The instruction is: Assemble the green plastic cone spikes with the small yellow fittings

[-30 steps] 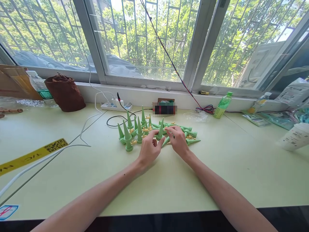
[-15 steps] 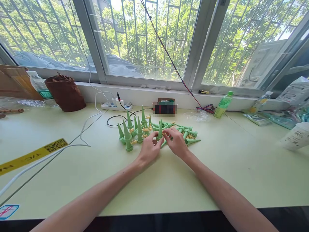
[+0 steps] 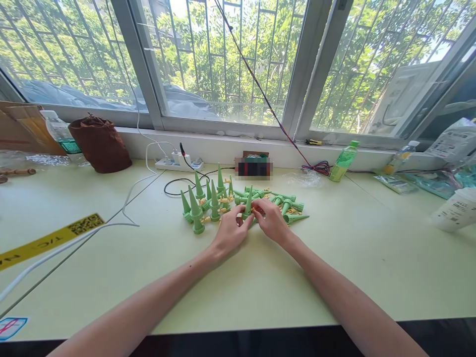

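My left hand is closed around the base of a green plastic watering spike, which stands with its point up. At the spike's right side, the fingertips of my right hand pinch a small yellow valve, mostly hidden by the fingers. To the left stand several green spikes with yellow valves sticking out of their sides. Behind and right of my right hand lies a loose pile of green spikes with small yellow parts among them.
Along the window sill are a power strip, a brown drawstring bag, a green bottle and a coil of wire. A white cable runs across the table's left side. A white cup sits far right.
The held spike has shifted slightly down and tilted a little to the right. My right fingertips have moved slightly lower against its side.
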### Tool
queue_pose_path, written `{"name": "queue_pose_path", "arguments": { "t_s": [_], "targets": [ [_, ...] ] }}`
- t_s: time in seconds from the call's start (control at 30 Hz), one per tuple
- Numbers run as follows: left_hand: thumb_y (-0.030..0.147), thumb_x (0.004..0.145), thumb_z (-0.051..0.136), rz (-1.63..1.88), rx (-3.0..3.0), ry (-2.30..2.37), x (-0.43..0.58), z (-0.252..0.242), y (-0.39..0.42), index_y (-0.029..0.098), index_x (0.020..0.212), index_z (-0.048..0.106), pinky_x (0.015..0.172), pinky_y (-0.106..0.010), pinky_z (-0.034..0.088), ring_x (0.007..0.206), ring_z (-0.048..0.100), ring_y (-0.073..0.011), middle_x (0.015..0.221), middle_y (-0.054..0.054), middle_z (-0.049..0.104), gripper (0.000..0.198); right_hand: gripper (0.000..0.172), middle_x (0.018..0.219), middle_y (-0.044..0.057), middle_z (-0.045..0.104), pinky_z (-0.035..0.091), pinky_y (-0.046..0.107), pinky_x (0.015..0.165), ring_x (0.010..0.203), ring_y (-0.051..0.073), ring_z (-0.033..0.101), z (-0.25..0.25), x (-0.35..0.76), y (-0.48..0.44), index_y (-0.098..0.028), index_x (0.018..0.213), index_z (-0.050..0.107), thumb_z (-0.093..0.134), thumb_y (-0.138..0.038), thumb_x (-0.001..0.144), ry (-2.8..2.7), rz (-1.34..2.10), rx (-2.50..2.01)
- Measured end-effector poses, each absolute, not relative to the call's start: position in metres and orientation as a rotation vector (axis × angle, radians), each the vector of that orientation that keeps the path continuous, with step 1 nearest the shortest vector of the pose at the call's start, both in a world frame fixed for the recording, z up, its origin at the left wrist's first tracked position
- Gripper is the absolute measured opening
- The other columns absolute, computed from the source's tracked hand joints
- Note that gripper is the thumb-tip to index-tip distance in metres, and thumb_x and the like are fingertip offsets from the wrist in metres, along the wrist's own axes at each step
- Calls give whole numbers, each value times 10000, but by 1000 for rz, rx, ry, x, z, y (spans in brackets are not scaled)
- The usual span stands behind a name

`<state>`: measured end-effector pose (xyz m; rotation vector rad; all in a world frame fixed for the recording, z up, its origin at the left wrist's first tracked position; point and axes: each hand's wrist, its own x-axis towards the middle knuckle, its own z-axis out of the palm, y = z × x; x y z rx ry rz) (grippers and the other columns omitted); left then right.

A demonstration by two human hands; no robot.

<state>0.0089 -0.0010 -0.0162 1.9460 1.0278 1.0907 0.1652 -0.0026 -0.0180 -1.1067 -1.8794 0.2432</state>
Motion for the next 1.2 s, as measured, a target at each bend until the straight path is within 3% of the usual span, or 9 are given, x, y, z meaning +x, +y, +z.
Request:
{"name": "queue_pose_path", "arguments": {
  "t_s": [0.27,0.4,0.57,0.73,0.93,1.2],
  "targets": [
    [347,877,525,1078,1988,1009,8,-16,-2,206,1118,631,550,-246,470,558,548,-93,1005,-33,675,299,279,853,67,621,479,302,682,750,200,591,-20,164,-2,-180,1115,577,479,-106,864,-1859,260,-1128],
    [348,882,514,1086,1949,1007,8,-14,-4,211,1132,616,540,-242,466,570,571,-95,1051,-38,670,302,237,876,72,640,468,293,686,780,198,596,-19,164,-3,-191,1037,630,482,-110,871,-1865,209,-1120],
    [416,870,544,1064,1862,1047,9,-10,-4,181,1057,608,460,-226,418,505,532,-78,1019,-49,670,307,78,719,21,634,445,259,602,614,155,573,-20,166,-2,-176,917,610,586,-228,864,-1729,263,-1157],
    [457,845,574,1064,1769,1052,9,-13,-2,170,1016,593,430,-218,411,505,543,-87,941,-50,670,335,229,560,-35,498,359,244,519,498,119,438,-15,168,-6,-195,709,558,579,-337,889,-1668,203,-1201],
    [484,792,632,1027,1660,1035,10,-16,-1,172,957,566,382,-225,417,470,556,-114,723,-12,615,359,225,665,16,602,405,260,563,575,145,512,-9,166,-16,-193,776,625,524,-330,922,-1660,214,-1170],
    [472,809,621,1008,1599,994,10,-18,-1,170,960,550,394,-231,440,491,559,-105,813,-35,624,345,174,738,34,652,435,259,574,609,148,549,-12,162,-20,-189,824,642,531,-289,913,-1722,296,-1108]
  ]
}}
